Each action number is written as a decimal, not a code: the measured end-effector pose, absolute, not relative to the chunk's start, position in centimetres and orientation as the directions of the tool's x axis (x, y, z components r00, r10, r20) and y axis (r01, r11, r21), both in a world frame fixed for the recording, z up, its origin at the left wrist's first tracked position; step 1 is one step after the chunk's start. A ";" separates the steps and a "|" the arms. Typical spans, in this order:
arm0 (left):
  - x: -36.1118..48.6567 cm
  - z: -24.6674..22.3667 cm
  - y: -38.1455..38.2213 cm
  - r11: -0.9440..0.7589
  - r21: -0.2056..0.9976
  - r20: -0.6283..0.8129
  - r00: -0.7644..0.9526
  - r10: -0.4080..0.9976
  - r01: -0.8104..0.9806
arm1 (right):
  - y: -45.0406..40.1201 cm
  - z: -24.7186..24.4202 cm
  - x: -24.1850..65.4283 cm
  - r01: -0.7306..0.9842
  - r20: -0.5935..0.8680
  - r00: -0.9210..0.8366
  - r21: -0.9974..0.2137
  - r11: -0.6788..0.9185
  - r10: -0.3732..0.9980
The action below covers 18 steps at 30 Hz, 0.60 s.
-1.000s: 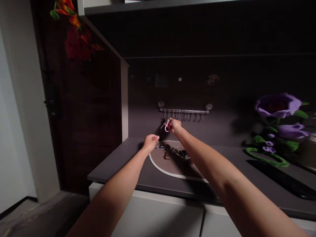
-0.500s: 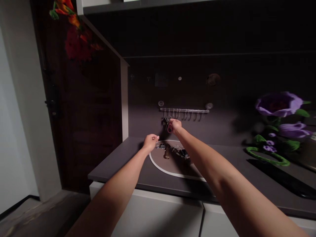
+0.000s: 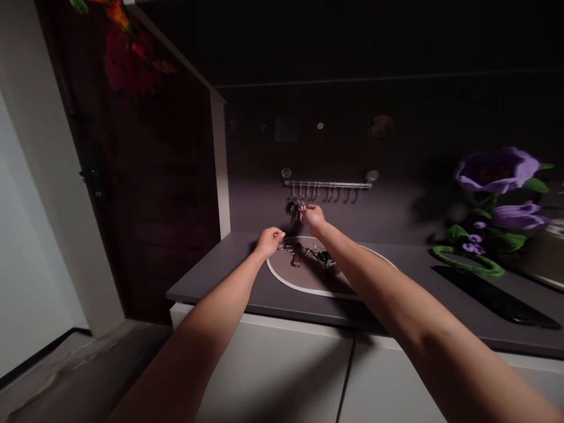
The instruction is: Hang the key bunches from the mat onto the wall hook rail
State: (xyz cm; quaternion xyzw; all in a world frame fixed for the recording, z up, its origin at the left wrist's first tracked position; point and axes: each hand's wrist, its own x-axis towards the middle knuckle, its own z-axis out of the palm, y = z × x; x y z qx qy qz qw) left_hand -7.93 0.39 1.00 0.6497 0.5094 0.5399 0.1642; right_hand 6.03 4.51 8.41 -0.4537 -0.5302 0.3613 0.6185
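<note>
My right hand is closed on a bunch of keys with a pink-red clip, up at the left end of a clear hook rail. The ring appears to be at one of the left hooks; contact is too small to tell. My left hand hovers low over the left edge of the mat, thumb and fingers pinched together, with nothing visible in them. Just right of it on the mat lie a small metal piece, a brown key fob and a dark heap of keys.
Purple artificial flowers with a green loop and a long black object occupy the counter's right side. A lamp-like shade stands at the far right. On the left are a side panel and a dark door.
The view has tilted down a little, so everything sits higher. My right hand stays by the left hooks with the keys, the pink clip turned slightly. My left hand keeps its place over the mat.
</note>
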 end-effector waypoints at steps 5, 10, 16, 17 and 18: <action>-8.1 1.0 0.1 -0.425 0.684 0.544 -0.027 0.838 0.593 | 1.8 6.8 6.0 0.113 0.329 0.180 -0.943 0.313 0.927; -8.3 0.8 -0.1 -0.441 0.498 0.550 0.122 0.827 0.746 | 0.6 3.9 6.6 0.255 0.408 0.029 -0.885 0.388 0.912; -8.3 0.7 -0.6 -0.416 0.329 0.491 0.223 0.842 0.848 | 0.1 2.1 7.7 0.526 0.477 -0.164 -0.698 0.485 0.864; -8.3 0.7 -0.6 -0.416 0.312 0.484 0.234 0.843 0.854 | 0.1 2.1 7.8 0.548 0.482 -0.185 -0.673 0.497 0.856; -8.3 0.6 -0.6 -0.415 0.300 0.479 0.240 0.844 0.859 | 0.1 2.2 7.9 0.562 0.485 -0.197 -0.656 0.503 0.852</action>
